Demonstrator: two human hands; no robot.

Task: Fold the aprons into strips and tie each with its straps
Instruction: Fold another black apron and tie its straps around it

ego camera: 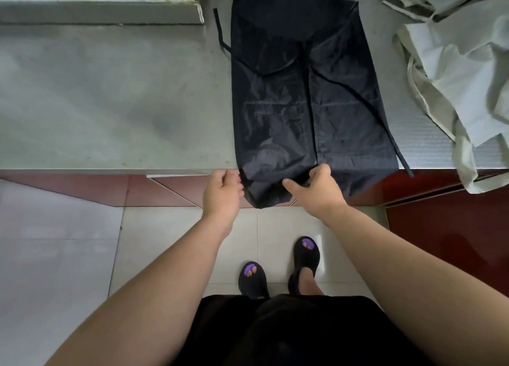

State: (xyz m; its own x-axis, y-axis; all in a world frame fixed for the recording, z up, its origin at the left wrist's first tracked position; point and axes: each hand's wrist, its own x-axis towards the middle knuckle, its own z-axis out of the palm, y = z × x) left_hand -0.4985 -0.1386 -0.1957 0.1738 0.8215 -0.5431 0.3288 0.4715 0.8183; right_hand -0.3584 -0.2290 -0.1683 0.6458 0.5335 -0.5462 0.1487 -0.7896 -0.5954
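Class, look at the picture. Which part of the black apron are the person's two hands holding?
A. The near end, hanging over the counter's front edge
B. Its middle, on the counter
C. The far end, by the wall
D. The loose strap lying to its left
A: the left hand and the right hand both grip the black apron at its near end, which droops past the counter front edge.

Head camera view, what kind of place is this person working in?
Probably a home kitchen or utility room: a grey stone-like countertop, glossy dark red cabinet fronts below it and a pale tiled floor. The left hand and right hand hold a black apron at its edge.
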